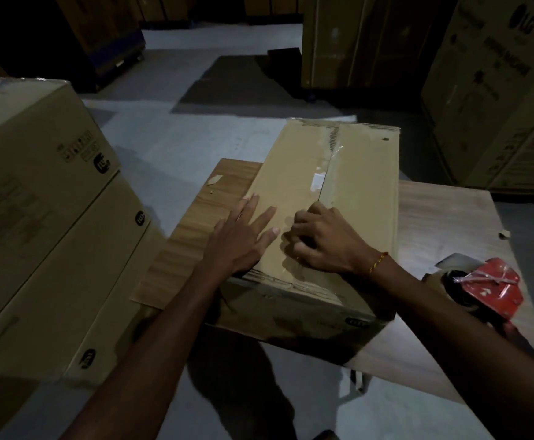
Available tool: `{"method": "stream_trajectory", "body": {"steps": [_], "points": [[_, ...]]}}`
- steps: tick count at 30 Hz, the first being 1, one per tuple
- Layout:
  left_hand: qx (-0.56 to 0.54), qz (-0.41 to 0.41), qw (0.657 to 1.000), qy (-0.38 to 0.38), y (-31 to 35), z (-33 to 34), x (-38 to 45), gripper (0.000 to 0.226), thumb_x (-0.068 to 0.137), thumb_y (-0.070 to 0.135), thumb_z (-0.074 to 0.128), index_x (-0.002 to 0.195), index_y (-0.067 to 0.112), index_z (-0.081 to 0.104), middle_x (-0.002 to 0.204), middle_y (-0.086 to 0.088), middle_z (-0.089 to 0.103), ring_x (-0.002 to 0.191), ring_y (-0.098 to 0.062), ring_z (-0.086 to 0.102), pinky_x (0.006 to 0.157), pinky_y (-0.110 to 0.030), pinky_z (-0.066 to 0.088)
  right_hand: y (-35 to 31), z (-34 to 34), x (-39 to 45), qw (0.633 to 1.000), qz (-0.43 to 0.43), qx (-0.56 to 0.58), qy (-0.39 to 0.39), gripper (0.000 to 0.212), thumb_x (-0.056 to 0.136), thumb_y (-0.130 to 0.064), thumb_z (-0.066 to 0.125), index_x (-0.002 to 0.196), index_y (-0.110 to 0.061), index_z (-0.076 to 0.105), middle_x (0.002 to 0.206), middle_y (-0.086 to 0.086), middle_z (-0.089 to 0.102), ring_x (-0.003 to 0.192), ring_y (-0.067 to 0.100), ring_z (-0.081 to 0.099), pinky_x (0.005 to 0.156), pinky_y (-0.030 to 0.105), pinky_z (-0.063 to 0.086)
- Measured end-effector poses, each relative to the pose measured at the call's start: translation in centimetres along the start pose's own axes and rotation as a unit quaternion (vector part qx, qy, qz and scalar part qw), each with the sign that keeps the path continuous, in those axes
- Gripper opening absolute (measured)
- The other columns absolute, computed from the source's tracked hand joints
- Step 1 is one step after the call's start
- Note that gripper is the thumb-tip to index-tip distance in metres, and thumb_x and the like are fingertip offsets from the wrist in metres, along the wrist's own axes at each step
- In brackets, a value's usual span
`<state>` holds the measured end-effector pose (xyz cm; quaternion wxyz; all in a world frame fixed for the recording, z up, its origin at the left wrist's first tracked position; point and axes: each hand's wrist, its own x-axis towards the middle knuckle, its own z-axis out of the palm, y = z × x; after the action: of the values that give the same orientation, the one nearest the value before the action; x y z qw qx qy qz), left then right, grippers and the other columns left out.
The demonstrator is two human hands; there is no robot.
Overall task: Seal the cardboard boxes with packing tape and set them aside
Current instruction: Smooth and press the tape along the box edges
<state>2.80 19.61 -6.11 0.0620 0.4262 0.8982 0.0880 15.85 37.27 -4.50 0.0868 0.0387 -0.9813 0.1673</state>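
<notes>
Pressing on the near end of the centre seam, the right hand (323,241) has its fingers (300,217) curled knuckles-up over clear tape (318,181) on the cardboard box (364,192); whether they pinch a loose tape end or only rub it down cannot be told, since the fingertips are tucked under. Just beside them, the left hand (243,236) lies flat and spread on the left flap, holding nothing, simply bearing down. Beyond the fingers the seam runs away with glossy, wrinkled tape patches, and the far end shows torn corrugation. Risk noted: if the flat hand eases off, the flaps may spring apart and the tape bridge with a gap or crease; uneven rubbing could trap wrinkles, and the tape may grip poorly on the torn board. The box overhangs the near edge of the wooden table (450,217) beneath the wrists, so hard downward pressure here could tip or slide it toward the person. Out past the right wrist, the red tape dispenser (488,290) sits near the table edge, close to the forearm, and could be knocked off. Stacked boxes (37,217) stand well to the left. Lighting is dim; the tape's near end, the box's near face markings and the dispenser's blade are hard to make out.
</notes>
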Motion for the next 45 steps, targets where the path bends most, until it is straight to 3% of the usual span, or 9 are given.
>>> {"method": "stream_trajectory", "body": {"steps": [7, 12, 17, 21, 28, 30, 34, 39, 45], "points": [[-0.017, 0.002, 1.000, 0.018, -0.2, 0.1, -0.1, 0.055, 0.105, 0.058, 0.022, 0.157, 0.042, 0.021, 0.170, 0.006, 0.002, 0.155, -0.015, -0.005, 0.118, -0.057, 0.025, -4.6, 1.4, -1.9, 0.999, -0.035, 0.019, -0.031, 0.033, 0.094, -0.039, 0.038, 0.074, -0.024, 0.061, 0.075, -0.011, 0.045, 0.079, 0.012, 0.033, 0.073, 0.037, 0.032], [-0.064, 0.021, 0.998, 0.003, -0.3, -0.5, -0.2, 0.050, 0.107, 0.051, 0.029, 0.156, 0.039, 0.032, 0.170, 0.007, 0.009, 0.156, -0.015, -0.003, 0.122, -0.055, 0.018, -5.6, 2.0, -3.2, 0.993, 0.046, 0.104, 0.040, 0.035, 0.097, -0.044, 0.038, 0.086, -0.021, 0.061, 0.084, -0.006, 0.051, 0.082, 0.014, 0.039, 0.071, 0.035, 0.036], [-0.149, 0.215, 0.942, 0.212, -1.6, 0.1, -3.1, 0.035, 0.102, 0.035, 0.048, 0.120, 0.018, 0.072, 0.132, 0.003, 0.067, 0.137, -0.019, 0.049, 0.125, -0.041, 0.011, -7.7, 3.7, -3.2, 0.994, 0.049, -0.050, 0.082, 0.041, 0.098, -0.061, 0.045, 0.109, -0.023, 0.055, 0.105, -0.003, 0.050, 0.093, 0.015, 0.038, 0.077, 0.032, 0.041], [-0.137, 0.333, 0.903, 0.233, -4.2, 2.3, -5.2, 0.040, 0.107, 0.035, 0.045, 0.130, 0.011, 0.067, 0.133, -0.004, 0.067, 0.129, -0.020, 0.058, 0.113, -0.054, 0.040, -8.5, 4.6, -3.7, 0.983, 0.008, -0.153, 0.102, 0.036, 0.100, -0.048, 0.049, 0.118, -0.018, 0.059, 0.114, 0.004, 0.056, 0.095, 0.021, 0.046, 0.078, 0.034, 0.045], [0.000, 0.429, 0.878, 0.213, -6.8, 2.5, -4.5, 0.049, 0.101, 0.038, 0.049, 0.140, 0.011, 0.059, 0.147, -0.010, 0.055, 0.138, -0.028, 0.050, 0.110, -0.055, 0.044, -8.1, 4.3, -5.4, 0.982, 0.044, -0.149, 0.108, 0.037, 0.098, -0.054, 0.044, 0.110, -0.021, 0.057, 0.116, 0.005, 0.058, 0.099, 0.022, 0.051, 0.074, 0.034, 0.048], [-0.015, 0.408, 0.892, 0.195, -8.4, 2.4, -4.7, 0.053, 0.099, 0.039, 0.049, 0.143, 0.011, 0.056, 0.153, -0.013, 0.048, 0.142, -0.030, 0.044, 0.111, -0.053, 0.042, -7.2, 3.9, -6.9, 0.982, 0.081, -0.137, 0.097, 0.042, 0.095, -0.057, 0.045, 0.115, -0.022, 0.056, 0.124, 0.004, 0.058, 0.109, 0.024, 0.050, 0.080, 0.036, 0.050], [-0.232, 0.247, 0.932, 0.127, -12.0, 2.5, -7.1, 0.048, 0.102, 0.021, 0.057, 0.149, 0.017, 0.049, 0.158, -0.006, 0.041, 0.140, -0.016, 0.046, 0.111, -0.038, 0.044, -7.0, 3.1, -7.6, 0.983, 0.105, -0.131, 0.072, 0.041, 0.091, -0.054, 0.057, 0.115, -0.021, 0.059, 0.128, 0.002, 0.057, 0.113, 0.024, 0.048, 0.081, 0.034, 0.047], [-0.433, 0.010, 0.882, 0.187, -10.7, 1.9, -9.9, 0.027, 0.098, 0.012, 0.063, 0.123, 0.020, 0.069, 0.112, 0.001, 0.075, 0.101, -0.008, 0.071, 0.088, -0.032, 0.060, -9.8, 3.1, -2.7, 0.984, 0.055, -0.148, 0.084, 0.038, 0.090, -0.058, 0.059, 0.101, -0.022, 0.053, 0.103, 0.000, 0.056, 0.087, 0.019, 0.047, 0.068, 0.032, 0.040], [-0.435, -0.027, 0.874, 0.215, -6.4, 2.3, -11.2, 0.012, 0.096, 0.015, 0.067, 0.102, 0.015, 0.077, 0.094, 0.008, 0.071, 0.090, 0.001, 0.064, 0.080, -0.021, 0.054, -12.6, 4.8, 3.2, 0.989, 0.049, -0.134, 0.040, 0.034, 0.093, -0.054, 0.060, 0.080, -0.023, 0.052, 0.088, 0.000, 0.059, 0.081, 0.024, 0.056, 0.057, 0.033, 0.039]]}}
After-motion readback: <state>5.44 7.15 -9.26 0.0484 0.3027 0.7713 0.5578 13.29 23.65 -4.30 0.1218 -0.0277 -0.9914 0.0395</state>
